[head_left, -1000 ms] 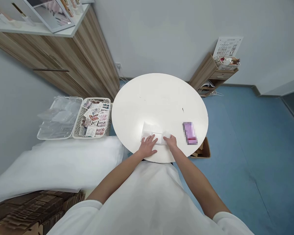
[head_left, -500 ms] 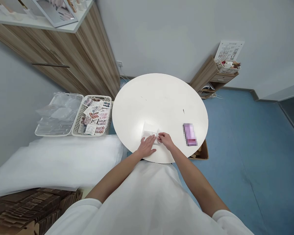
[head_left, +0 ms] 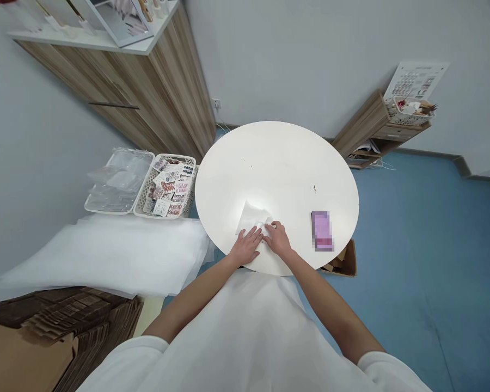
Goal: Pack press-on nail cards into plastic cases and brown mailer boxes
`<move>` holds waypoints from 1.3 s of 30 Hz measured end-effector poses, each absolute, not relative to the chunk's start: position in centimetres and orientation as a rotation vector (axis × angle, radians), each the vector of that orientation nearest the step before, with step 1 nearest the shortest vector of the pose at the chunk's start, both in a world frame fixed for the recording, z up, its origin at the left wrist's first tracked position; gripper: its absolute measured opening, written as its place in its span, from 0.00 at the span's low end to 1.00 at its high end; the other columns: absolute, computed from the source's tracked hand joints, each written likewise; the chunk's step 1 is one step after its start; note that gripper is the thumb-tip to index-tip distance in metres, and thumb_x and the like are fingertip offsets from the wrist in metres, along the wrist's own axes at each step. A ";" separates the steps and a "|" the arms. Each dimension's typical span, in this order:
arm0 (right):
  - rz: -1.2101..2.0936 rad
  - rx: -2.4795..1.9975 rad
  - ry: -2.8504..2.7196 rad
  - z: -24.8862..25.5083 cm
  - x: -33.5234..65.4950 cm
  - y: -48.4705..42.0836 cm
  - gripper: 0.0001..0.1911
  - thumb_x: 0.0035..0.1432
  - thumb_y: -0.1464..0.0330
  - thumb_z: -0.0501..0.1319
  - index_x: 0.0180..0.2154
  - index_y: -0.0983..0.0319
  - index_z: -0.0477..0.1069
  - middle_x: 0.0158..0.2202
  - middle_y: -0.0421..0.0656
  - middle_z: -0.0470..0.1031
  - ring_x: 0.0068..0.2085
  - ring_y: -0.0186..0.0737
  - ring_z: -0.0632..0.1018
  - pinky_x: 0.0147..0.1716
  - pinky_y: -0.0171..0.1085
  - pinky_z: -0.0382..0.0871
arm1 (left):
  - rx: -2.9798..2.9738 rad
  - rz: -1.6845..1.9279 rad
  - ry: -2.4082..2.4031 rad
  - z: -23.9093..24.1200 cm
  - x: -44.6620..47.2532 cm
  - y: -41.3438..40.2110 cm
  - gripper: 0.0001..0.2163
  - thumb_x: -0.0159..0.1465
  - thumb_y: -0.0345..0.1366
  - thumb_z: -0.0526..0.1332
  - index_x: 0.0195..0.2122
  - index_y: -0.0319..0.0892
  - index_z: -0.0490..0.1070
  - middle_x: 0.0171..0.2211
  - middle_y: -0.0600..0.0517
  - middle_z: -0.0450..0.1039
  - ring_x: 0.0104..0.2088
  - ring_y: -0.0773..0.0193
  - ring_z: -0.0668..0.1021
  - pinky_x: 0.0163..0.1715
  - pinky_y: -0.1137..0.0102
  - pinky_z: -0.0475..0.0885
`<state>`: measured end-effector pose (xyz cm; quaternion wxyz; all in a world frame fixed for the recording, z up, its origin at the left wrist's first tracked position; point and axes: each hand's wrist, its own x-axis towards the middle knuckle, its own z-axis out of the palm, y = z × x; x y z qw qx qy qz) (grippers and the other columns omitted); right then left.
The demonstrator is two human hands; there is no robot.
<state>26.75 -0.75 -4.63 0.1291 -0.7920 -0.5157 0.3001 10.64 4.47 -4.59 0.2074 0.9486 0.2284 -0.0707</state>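
A small, thin white sheet (head_left: 249, 216), creased and partly folded over, lies near the front edge of the round white table (head_left: 277, 158). My left hand (head_left: 245, 247) rests flat on its lower left part with the fingers spread. Close beside it, my right hand (head_left: 276, 238) has its fingers bent together on the sheet's right edge, pinching a fold. Whether anything lies inside the folds is hidden. To the right on the table is a purple, pixelated rectangular object (head_left: 322, 231), touched by neither hand.
Left of the table stand a basket of carded press-on nails (head_left: 169, 185) and a basket of clear plastic bags (head_left: 120, 179). Large white translucent sheets (head_left: 106, 253) lie before them, above stacked brown cardboard (head_left: 85, 337). A cardboard box (head_left: 345, 261) sits below the table's right edge.
The sheet's right part has been lifted and folded leftward, leaving its upper edge crumpled. My right hand has turned and closed in toward my left hand. The view has shifted slightly.
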 end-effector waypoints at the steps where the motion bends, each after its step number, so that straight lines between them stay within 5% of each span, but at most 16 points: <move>1: 0.808 -2.326 -1.561 -4.8 26.4 -1.0 0.23 0.52 0.66 0.57 0.51 0.57 0.60 0.55 0.49 0.55 0.51 0.50 0.62 0.43 0.43 0.63 | 2.598 -0.194 0.727 -4.8 10.3 4.1 0.26 0.57 0.40 0.54 0.57 0.48 0.50 0.61 0.47 0.45 0.61 0.52 0.46 0.54 0.54 0.47; 6: 0.789 -2.305 -1.643 -5.5 26.0 -1.3 0.25 0.53 0.65 0.55 0.53 0.56 0.55 0.57 0.48 0.53 0.50 0.51 0.62 0.40 0.43 0.62 | 1.933 0.039 1.609 -6.7 9.6 2.8 0.33 0.56 0.48 0.54 0.58 0.44 0.42 0.60 0.39 0.44 0.59 0.46 0.53 0.48 0.53 0.59; 9: 0.843 -2.262 -1.697 -5.4 26.6 -0.9 0.24 0.52 0.66 0.56 0.52 0.57 0.57 0.56 0.47 0.56 0.48 0.50 0.63 0.38 0.42 0.63 | 1.490 0.199 1.737 -7.3 10.3 3.4 0.33 0.56 0.49 0.54 0.58 0.45 0.37 0.58 0.39 0.47 0.54 0.52 0.63 0.45 0.60 0.65; 14: 0.913 -2.156 -1.780 -5.2 27.5 -0.7 0.23 0.50 0.69 0.56 0.50 0.58 0.58 0.55 0.46 0.57 0.47 0.49 0.64 0.39 0.41 0.63 | 1.169 0.211 1.805 -7.4 12.1 4.6 0.36 0.57 0.48 0.54 0.57 0.38 0.34 0.56 0.34 0.48 0.51 0.54 0.65 0.39 0.65 0.68; 18: 0.953 -2.113 -1.796 -5.3 27.8 -1.0 0.23 0.50 0.69 0.57 0.50 0.58 0.59 0.54 0.46 0.57 0.48 0.48 0.63 0.40 0.41 0.64 | 1.093 0.302 1.746 -7.2 12.4 4.4 0.27 0.56 0.43 0.56 0.55 0.42 0.47 0.50 0.40 0.61 0.42 0.60 0.72 0.34 0.67 0.70; 21: 0.965 -2.090 -1.770 -5.5 28.1 -1.1 0.22 0.50 0.68 0.57 0.49 0.58 0.60 0.53 0.46 0.58 0.48 0.47 0.63 0.40 0.41 0.63 | 1.175 0.318 1.643 -6.7 12.4 4.0 0.15 0.55 0.42 0.57 0.41 0.42 0.63 0.37 0.48 0.70 0.33 0.64 0.74 0.30 0.69 0.69; 26: 0.937 -2.036 -1.720 -5.9 28.3 -0.9 0.20 0.49 0.67 0.59 0.46 0.58 0.62 0.51 0.46 0.57 0.48 0.46 0.62 0.40 0.41 0.63 | 1.379 0.365 1.533 -5.8 14.2 3.2 0.10 0.49 0.42 0.61 0.28 0.42 0.67 0.22 0.56 0.67 0.23 0.70 0.70 0.24 0.73 0.65; 32: 0.881 -2.124 -1.610 -6.4 28.3 -0.2 0.17 0.46 0.73 0.59 0.41 0.59 0.66 0.43 0.47 0.57 0.42 0.43 0.63 0.35 0.36 0.62 | 1.541 0.308 1.497 -5.4 16.4 2.3 0.06 0.53 0.38 0.57 0.29 0.43 0.68 0.22 0.55 0.68 0.23 0.68 0.71 0.26 0.72 0.66; 39: 1.138 -2.074 -1.531 -6.9 28.6 0.4 0.24 0.45 0.73 0.59 0.47 0.57 0.61 0.38 0.43 0.58 0.32 0.33 0.66 0.29 0.31 0.61 | 1.772 0.243 1.434 -4.9 16.4 1.4 0.11 0.57 0.31 0.51 0.38 0.42 0.69 0.32 0.51 0.69 0.33 0.64 0.72 0.35 0.68 0.67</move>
